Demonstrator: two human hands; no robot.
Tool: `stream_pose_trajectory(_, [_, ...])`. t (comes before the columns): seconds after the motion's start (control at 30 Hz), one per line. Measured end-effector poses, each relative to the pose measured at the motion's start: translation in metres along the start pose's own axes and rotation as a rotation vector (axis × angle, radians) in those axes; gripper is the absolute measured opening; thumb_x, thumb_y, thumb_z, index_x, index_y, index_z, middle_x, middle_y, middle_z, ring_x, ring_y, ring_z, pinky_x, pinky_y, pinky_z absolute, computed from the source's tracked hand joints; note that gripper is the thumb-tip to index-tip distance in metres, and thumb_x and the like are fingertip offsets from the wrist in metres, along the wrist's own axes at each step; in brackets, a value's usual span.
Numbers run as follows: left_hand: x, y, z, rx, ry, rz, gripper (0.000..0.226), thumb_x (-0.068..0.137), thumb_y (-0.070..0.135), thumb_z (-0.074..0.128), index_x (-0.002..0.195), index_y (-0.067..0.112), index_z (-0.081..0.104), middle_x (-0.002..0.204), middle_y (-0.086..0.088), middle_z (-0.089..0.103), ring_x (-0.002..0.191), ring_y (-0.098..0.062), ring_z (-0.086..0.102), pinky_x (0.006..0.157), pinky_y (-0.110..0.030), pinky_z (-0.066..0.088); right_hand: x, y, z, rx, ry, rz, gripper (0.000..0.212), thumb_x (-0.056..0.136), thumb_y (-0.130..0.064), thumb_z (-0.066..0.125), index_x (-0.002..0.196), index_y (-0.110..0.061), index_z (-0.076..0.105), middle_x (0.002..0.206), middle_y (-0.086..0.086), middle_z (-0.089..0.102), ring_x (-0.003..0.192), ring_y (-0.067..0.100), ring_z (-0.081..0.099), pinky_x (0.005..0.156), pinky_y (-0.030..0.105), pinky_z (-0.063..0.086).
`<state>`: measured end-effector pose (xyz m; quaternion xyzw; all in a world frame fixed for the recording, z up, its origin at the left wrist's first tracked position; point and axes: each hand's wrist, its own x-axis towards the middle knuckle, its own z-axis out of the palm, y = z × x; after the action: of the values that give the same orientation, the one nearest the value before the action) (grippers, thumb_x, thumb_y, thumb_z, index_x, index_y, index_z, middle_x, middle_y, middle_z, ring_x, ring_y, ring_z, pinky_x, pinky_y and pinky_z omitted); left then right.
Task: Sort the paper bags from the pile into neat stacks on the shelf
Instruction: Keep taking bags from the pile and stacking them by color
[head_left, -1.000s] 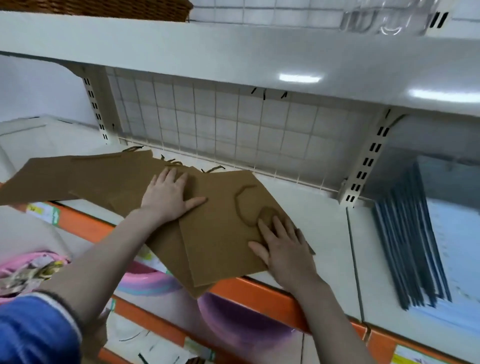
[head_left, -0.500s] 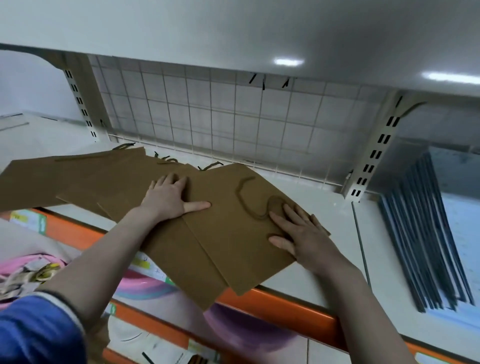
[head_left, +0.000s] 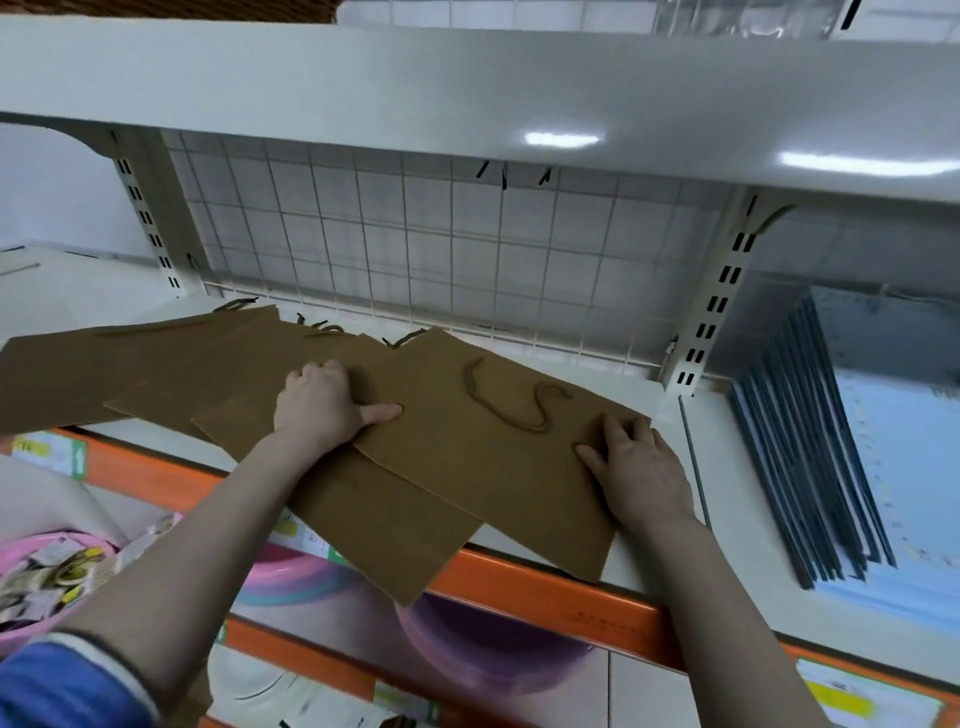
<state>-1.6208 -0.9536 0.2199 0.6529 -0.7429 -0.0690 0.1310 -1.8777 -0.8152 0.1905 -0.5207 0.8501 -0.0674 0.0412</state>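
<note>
Several flat brown paper bags (head_left: 171, 374) lie fanned out and overlapping on the white shelf (head_left: 660, 566). Some stick out over its orange front edge. The top paper bag (head_left: 467, 457) lies skewed at the right end of the fan, its twisted cord handle (head_left: 514, 410) loose on its face. My left hand (head_left: 324, 402) presses on the pile with curled fingers, thumb resting on the top bag's left edge. My right hand (head_left: 636, 467) lies on the top bag's right corner, fingertips at its far edge.
A wire grid panel (head_left: 415, 249) backs the shelf and an upper shelf (head_left: 467, 88) hangs low over it. A slotted upright (head_left: 711, 312) divides off the right bay, which holds dark blue sheets (head_left: 810, 447). Pink and purple basins (head_left: 467, 639) sit on the shelf below.
The top bag has slid right and back on the shelf under my right hand. My left hand's fingers have curled up while it stays on the pile.
</note>
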Motion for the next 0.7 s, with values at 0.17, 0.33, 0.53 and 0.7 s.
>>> stream_pose_trajectory(0.17, [-0.017,-0.006,0.002,-0.266,0.081,-0.039,0.057,0.080,0.045,0.068,0.107,-0.001,0.046,0.104,-0.017,0.055,0.099,-0.036,0.055,0.075,-0.037,0.039,-0.011,-0.005,0.001,0.179,0.059,0.049,0.068,0.094,-0.054,0.034,0.146,-0.012,0.023,0.143,0.017,0.037,0.130,0.032,0.036,0.107,0.041,0.034])
stream_pose_trajectory(0.33, [-0.039,-0.009,0.003,-0.492,0.195,-0.114,0.043,0.085,0.037,0.065,0.096,0.001,0.043,0.091,-0.011,0.047,0.084,-0.029,0.046,0.072,-0.035,0.035,-0.026,-0.010,0.002,0.351,0.172,0.085,0.072,0.093,-0.048,0.046,0.146,-0.008,0.020,0.135,0.017,0.045,0.122,0.033,0.044,0.101,0.043,0.038])
stream_pose_trajectory(0.53, [-0.062,-0.012,0.000,-0.716,0.286,-0.208,0.037,0.086,0.030,0.065,0.087,0.003,0.040,0.087,-0.012,0.047,0.081,-0.026,0.045,0.069,-0.033,0.033,-0.034,-0.015,-0.007,0.657,0.153,0.138,0.061,0.091,-0.040,0.054,0.138,-0.010,0.031,0.122,0.017,0.049,0.106,0.034,0.052,0.084,0.039,0.043])
stream_pose_trajectory(0.7, [-0.083,-0.016,-0.011,-0.650,0.220,-0.184,0.038,0.082,0.032,0.069,0.086,0.003,0.045,0.087,-0.011,0.050,0.082,-0.027,0.047,0.067,-0.032,0.032,-0.057,-0.009,-0.016,0.651,0.337,0.117,0.046,0.092,-0.031,0.054,0.132,-0.010,0.043,0.116,0.016,0.054,0.097,0.031,0.054,0.075,0.031,0.041])
